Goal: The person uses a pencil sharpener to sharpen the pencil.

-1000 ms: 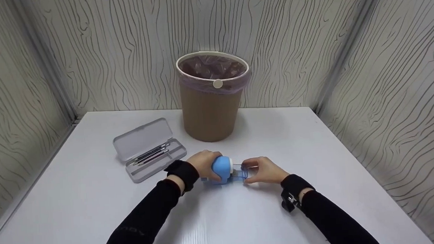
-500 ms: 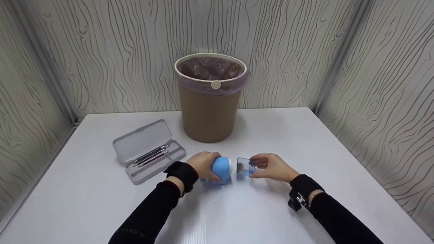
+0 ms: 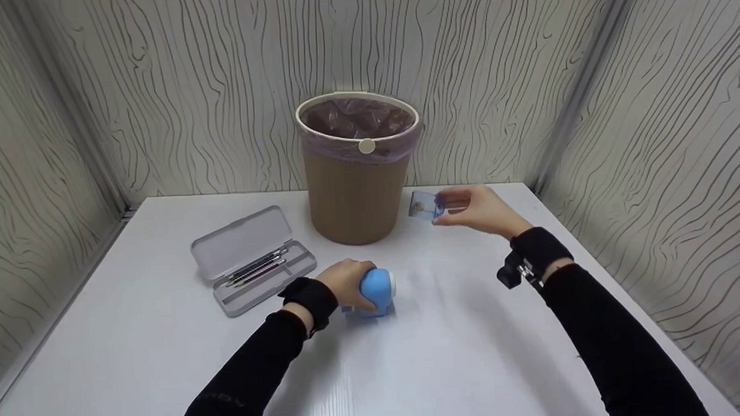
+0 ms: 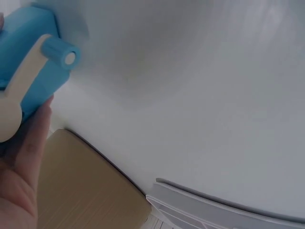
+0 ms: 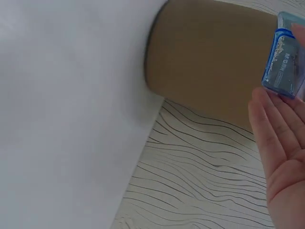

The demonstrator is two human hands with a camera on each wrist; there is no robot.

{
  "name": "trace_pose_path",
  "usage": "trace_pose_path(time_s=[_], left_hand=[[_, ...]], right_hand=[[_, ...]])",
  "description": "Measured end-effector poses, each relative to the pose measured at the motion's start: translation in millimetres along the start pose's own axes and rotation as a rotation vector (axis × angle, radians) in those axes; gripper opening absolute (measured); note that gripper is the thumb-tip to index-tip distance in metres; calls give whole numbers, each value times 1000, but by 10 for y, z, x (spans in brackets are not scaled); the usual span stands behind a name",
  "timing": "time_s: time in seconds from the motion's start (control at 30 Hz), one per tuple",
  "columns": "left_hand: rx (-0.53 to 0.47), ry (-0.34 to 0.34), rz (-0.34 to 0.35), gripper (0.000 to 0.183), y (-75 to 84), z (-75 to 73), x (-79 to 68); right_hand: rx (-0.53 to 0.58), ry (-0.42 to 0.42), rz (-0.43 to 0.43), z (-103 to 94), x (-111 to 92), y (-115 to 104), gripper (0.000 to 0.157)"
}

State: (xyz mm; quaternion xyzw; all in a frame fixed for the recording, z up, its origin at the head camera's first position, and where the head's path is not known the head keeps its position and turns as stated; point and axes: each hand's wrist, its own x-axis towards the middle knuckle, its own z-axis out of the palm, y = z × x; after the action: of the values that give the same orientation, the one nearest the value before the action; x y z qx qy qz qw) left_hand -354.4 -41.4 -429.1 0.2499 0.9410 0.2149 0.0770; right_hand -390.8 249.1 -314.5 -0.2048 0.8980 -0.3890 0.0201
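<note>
A blue pencil sharpener (image 3: 378,289) lies on its side on the white table, gripped by my left hand (image 3: 347,284). Its cream crank arm (image 4: 27,67) with a blue knob shows in the left wrist view. Up at the right, my right hand (image 3: 481,211) pinches the clear blue shavings drawer (image 3: 423,206) between thumb and fingers, raised above the table just right of the bin. In the right wrist view, pale shavings and dark dust show inside the drawer (image 5: 285,67), and the brown bin wall is behind it.
A brown waste bin (image 3: 357,196) with a purple liner stands at the back middle, its top uncovered. Left of it lies an open grey pencil case (image 3: 243,242) holding several pencils (image 3: 258,268). Patterned wall panels (image 3: 218,84) enclose the table's back and sides.
My right hand has pulled the shavings drawer out of the sharpener, then carried it up and away toward the bin's right side. The left hand stays on the sharpener in place.
</note>
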Motion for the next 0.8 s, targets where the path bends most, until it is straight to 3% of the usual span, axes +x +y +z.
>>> trace_pose_path(time_s=[0.2, 0.37, 0.63, 0.8], left_hand=[[-5, 0, -9, 72, -15, 10, 9], [-7, 0, -6, 73, -11, -2, -4], [3, 13, 4, 71, -11, -35, -20], [39, 36, 27, 69, -7, 0, -7]], right_hand=[[-55, 54, 31, -400, 263, -519, 70], [-94, 176, 39, -535, 518, -891, 69], [-363, 414, 37, -352, 941, -1217, 55], [-593, 412, 80, -187, 1111, -1253, 46]])
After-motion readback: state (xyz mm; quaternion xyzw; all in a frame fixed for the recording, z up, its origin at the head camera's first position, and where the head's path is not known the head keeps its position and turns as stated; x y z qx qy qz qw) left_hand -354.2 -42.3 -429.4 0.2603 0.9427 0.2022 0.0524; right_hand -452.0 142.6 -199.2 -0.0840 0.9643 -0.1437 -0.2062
